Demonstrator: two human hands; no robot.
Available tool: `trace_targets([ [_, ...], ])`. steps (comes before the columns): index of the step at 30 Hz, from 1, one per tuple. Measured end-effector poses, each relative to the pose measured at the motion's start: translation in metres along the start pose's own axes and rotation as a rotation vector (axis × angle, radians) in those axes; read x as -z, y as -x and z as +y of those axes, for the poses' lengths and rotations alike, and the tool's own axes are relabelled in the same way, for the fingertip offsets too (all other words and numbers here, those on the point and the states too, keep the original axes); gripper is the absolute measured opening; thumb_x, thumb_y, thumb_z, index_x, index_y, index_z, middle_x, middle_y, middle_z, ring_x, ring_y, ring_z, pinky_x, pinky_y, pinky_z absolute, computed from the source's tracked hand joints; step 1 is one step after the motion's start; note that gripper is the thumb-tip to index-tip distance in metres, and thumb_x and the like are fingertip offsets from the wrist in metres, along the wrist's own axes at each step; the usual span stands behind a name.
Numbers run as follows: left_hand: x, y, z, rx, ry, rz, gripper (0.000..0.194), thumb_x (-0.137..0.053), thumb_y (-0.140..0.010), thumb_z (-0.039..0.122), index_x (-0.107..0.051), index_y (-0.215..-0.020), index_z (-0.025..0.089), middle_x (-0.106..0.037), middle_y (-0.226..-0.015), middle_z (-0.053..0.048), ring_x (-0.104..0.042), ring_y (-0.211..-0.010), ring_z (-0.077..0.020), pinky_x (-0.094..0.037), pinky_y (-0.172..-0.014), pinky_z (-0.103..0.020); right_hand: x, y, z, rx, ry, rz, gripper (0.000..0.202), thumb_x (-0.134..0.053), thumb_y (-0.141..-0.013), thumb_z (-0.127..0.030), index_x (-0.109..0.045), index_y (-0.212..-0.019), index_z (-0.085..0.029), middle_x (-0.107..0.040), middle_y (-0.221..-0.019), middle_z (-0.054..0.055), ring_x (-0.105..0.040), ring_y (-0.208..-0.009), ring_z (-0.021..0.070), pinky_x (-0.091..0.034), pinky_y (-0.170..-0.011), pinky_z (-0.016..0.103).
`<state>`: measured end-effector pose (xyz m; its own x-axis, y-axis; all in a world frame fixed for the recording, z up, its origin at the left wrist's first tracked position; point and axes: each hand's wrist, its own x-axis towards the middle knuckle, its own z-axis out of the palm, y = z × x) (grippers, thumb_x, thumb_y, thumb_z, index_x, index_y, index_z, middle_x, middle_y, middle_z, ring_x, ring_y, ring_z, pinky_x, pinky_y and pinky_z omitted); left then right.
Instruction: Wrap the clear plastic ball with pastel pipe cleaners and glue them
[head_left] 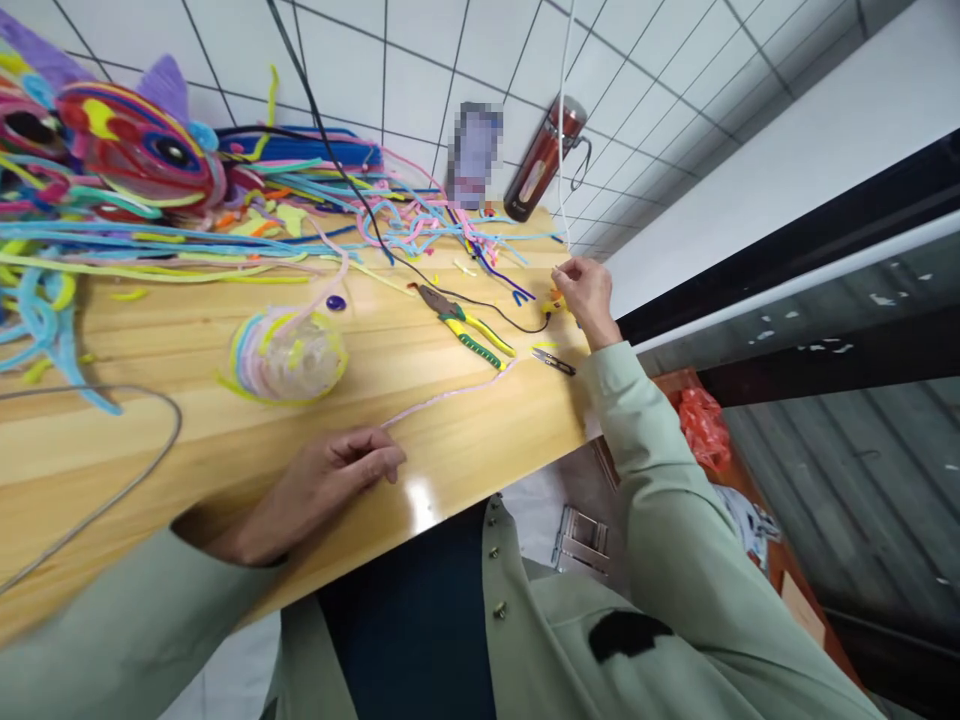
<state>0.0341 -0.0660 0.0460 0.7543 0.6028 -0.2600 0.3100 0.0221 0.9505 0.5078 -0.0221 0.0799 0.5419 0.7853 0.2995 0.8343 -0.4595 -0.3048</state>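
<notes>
The left hand (349, 462) is over the tabletop (465, 440) at the lower centre-left of the frame, its fingers curled in and the thumb drawn against them. A thin pink strand (442, 397) meets it at the knuckles and runs up and right to the handle ends of the pliers (469, 330); whether the fingers grip the strand cannot be told.

The right hand (589, 290) is right of centre, near the tabletop's right edge, with thumb and forefinger pressed together; what, if anything, is between them is too small to tell. Just beside its fingertips lies a small yellow object (552, 304), partly hidden, which a black cable (480, 303) reaches from the left. A white cord (562, 150) hangs from the top of the frame and ends just above this hand.

The pliers, with green and yellow handles, lie aslant at the centre, their head pointing to the upper left. Small snips (553, 361) lie between them and the right sleeve (634, 420). A round clear container (294, 355) ringed with coloured strips is left of centre, with a dark blue oval piece (335, 302) at its upper right. Fuzzy coloured stems (247, 240) spread across the upper left, below and beside a colourful fish-like figure (142, 150). A red flask (545, 160) stands by the tiled wall (420, 60), right of a pixelated patch (474, 155).
</notes>
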Motion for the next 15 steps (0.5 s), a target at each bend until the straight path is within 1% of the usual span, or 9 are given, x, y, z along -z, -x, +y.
trace_targets([
  [2, 0.001, -0.001, 0.001, -0.007, -0.012, -0.004, 0.048, -0.065, -0.095, 0.063, -0.074, -0.073, 0.021, -0.067, -0.071, -0.001, -0.059, -0.068, -0.0168, -0.046, -0.066, -0.026, -0.009, -0.012, 0.007, -0.053, 0.008, -0.015, 0.022, -0.065, -0.091, -0.025, -0.083, -0.101, -0.016, -0.086, -0.108, 0.012, -0.074, -0.097, 0.0254, -0.054, -0.091, 0.036],
  [4, 0.001, -0.002, 0.001, -0.015, -0.009, -0.01, 0.046, -0.065, -0.096, 0.061, -0.074, -0.073, 0.022, -0.07, -0.073, -0.001, -0.062, -0.07, -0.0177, -0.048, -0.067, -0.026, -0.014, -0.014, 0.013, -0.112, 0.028, -0.022, 0.028, -0.061, -0.094, -0.024, -0.084, -0.108, -0.015, -0.087, -0.111, 0.012, -0.075, -0.1, 0.025, -0.054, -0.092, 0.034],
  [6, 0.001, -0.003, 0.0, -0.022, -0.001, -0.024, 0.044, -0.065, -0.096, 0.058, -0.075, -0.074, 0.022, -0.073, -0.074, -0.001, -0.065, -0.072, -0.0183, -0.05, -0.068, -0.026, -0.013, -0.01, 0.018, -0.168, 0.061, -0.027, 0.032, -0.057, -0.097, -0.025, -0.084, -0.113, -0.015, -0.088, -0.115, 0.012, -0.076, -0.103, 0.0255, -0.054, -0.093, 0.034],
  [8, 0.001, -0.003, -0.002, -0.032, 0.004, -0.032, 0.041, -0.066, -0.096, 0.056, -0.075, -0.074, 0.022, -0.073, -0.073, -0.001, -0.066, -0.071, -0.0181, -0.051, -0.067, -0.026, -0.011, -0.001, 0.024, -0.217, 0.094, -0.042, 0.032, -0.056, -0.101, -0.027, -0.084, -0.112, -0.015, -0.088, -0.115, 0.014, -0.077, -0.105, 0.0276, -0.054, -0.092, 0.036],
  [10, 0.001, -0.004, -0.004, -0.046, 0.001, -0.031, 0.039, -0.067, -0.097, 0.054, -0.077, -0.076, 0.023, -0.073, -0.073, -0.001, -0.067, -0.07, -0.0178, -0.052, -0.067, -0.025, -0.011, 0.009, 0.031, -0.26, 0.122, -0.082, 0.032, -0.06, -0.104, -0.036, -0.084, -0.103, -0.015, -0.087, -0.108, 0.017, -0.079, -0.103, 0.0307, -0.055, -0.091, 0.038],
  [12, 0.001, -0.004, -0.005, -0.063, -0.008, -0.034, 0.037, -0.067, -0.097, 0.053, -0.078, -0.078, 0.023, -0.075, -0.074, 0.0, -0.068, -0.07, -0.0179, -0.053, -0.067, -0.025, -0.014, 0.018, 0.037, -0.29, 0.145, -0.128, 0.043, -0.063, -0.106, -0.05, -0.083, -0.095, -0.015, -0.086, -0.1, 0.021, -0.08, -0.102, 0.0336, -0.056, -0.09, 0.04],
  [13, 0.001, -0.004, -0.006, -0.069, -0.012, -0.037, 0.036, -0.067, -0.098, 0.052, -0.079, -0.079, 0.023, -0.075, -0.074, 0.0, -0.069, -0.071, -0.0181, -0.054, -0.067, -0.025, -0.017, 0.022, 0.04, -0.292, 0.152, -0.148, 0.049, -0.062, -0.106, -0.057, -0.083, -0.095, -0.014, -0.086, -0.098, 0.023, -0.08, -0.104, 0.0348, -0.056, -0.091, 0.041],
  [15, 0.001, -0.004, -0.005, -0.075, -0.023, -0.048, 0.036, -0.067, -0.098, 0.052, -0.08, -0.08, 0.023, -0.076, -0.074, 0.0, -0.07, -0.071, -0.0182, -0.054, -0.067, -0.025, -0.023, 0.026, 0.043, -0.265, 0.151, -0.178, 0.057, -0.06, -0.107, -0.064, -0.083, -0.104, -0.012, -0.085, -0.101, 0.026, -0.079, -0.112, 0.0367, -0.057, -0.095, 0.042],
])
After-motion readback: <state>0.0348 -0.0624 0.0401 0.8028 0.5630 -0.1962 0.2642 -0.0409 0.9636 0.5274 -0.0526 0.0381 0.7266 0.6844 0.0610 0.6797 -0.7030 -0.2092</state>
